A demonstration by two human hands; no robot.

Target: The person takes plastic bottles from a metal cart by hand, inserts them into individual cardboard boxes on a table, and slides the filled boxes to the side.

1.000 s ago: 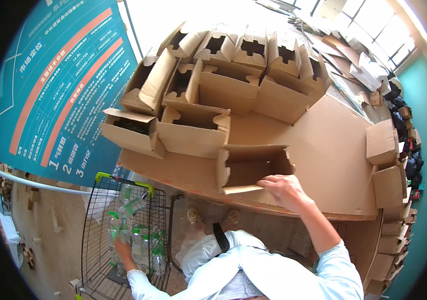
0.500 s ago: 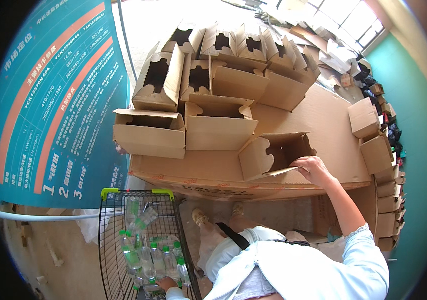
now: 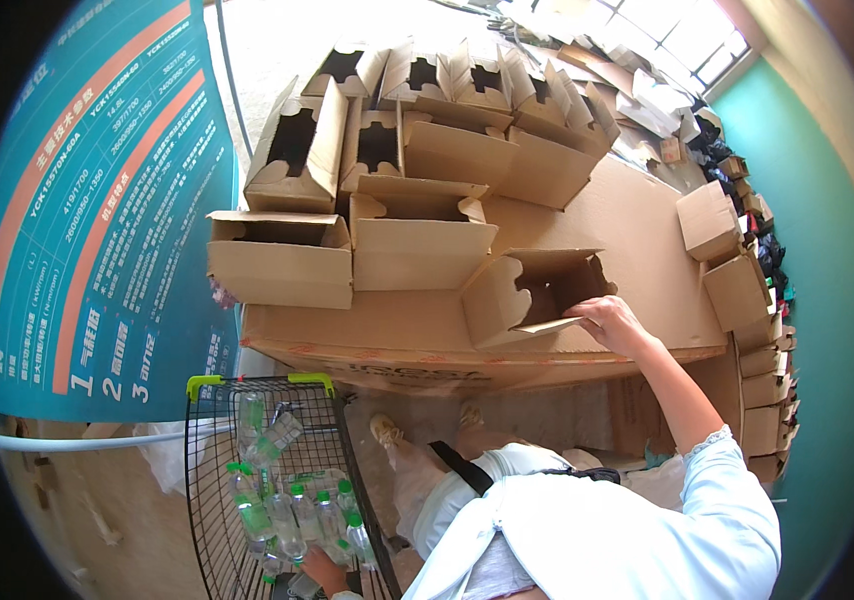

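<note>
At the near edge of a large cardboard-topped surface stands an open brown cardboard box (image 3: 497, 308). My right hand (image 3: 611, 322) is closed on its near flap, at the right corner of the opening. My left hand (image 3: 323, 570) reaches low into a black wire shopping cart (image 3: 352, 450) with green corner pieces. Beside it lie several clear plastic bottles (image 3: 307, 515) with green caps. The left fingertips are against or among the bottles, too small and partly hidden to show a grip. Inside the box I see only shadowed cardboard walls.
Several open cardboard boxes (image 3: 417, 245) stand in rows on the large carton (image 3: 637, 240), left and behind. A blue printed banner (image 3: 97, 230) rises at the left. More boxes (image 3: 737, 290) are piled along the green wall (image 3: 837, 300). A pale pole (image 3: 97, 442) runs left of the cart.
The whole view has shifted slightly, moving the scene a little to the left. My left hand is a little farther in among the bottles. My right hand stays on the box flap.
</note>
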